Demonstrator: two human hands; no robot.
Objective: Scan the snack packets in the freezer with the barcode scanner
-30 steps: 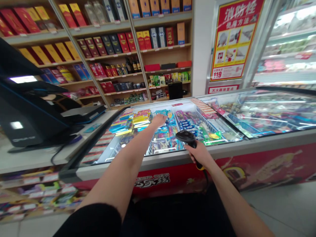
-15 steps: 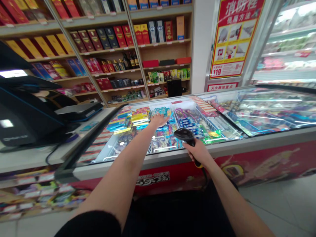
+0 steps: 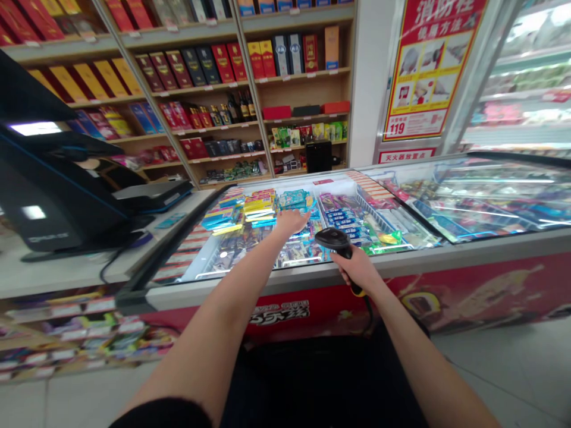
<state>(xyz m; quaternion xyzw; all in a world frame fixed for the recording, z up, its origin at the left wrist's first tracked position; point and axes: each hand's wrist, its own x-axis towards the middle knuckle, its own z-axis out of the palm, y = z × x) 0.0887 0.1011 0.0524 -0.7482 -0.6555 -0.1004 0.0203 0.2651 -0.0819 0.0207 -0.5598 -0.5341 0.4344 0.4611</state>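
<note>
Head view, the only one for this moment. Two hands over one chest freezer [image 3: 285, 284] with a red front panel. Step in hand: left hand on the packets, right hand holding the scanner over the freezer.

The left hand [image 3: 291, 222] is open, palm down, fingers loosely spread, reaching to the middle of the freezer just in front of a group of teal packets [image 3: 294, 200]. Glare makes it hard to tell whether it actually touches them, and it holds nothing that I can see. The right hand [image 3: 357, 268] is clenched round the grip of one black barcode scanner [image 3: 332, 239], head tilted forward, above the freezer's front rim. A dark cable [image 3: 368, 312] drops from its base.

Inside the freezer, wire baskets hold colourful packets, roughly three sections, though the exact count is uncertain. Yellow packets [image 3: 259, 207] are stacked left of the left hand. Left of the freezer, one black till [image 3: 44, 202] stands on the worktop [image 3: 66, 274]. Behind the freezer are wooden shelves [image 3: 303, 122] of boxed liquor, and one red-and-yellow poster [image 3: 430, 65] hangs to their right.
</note>
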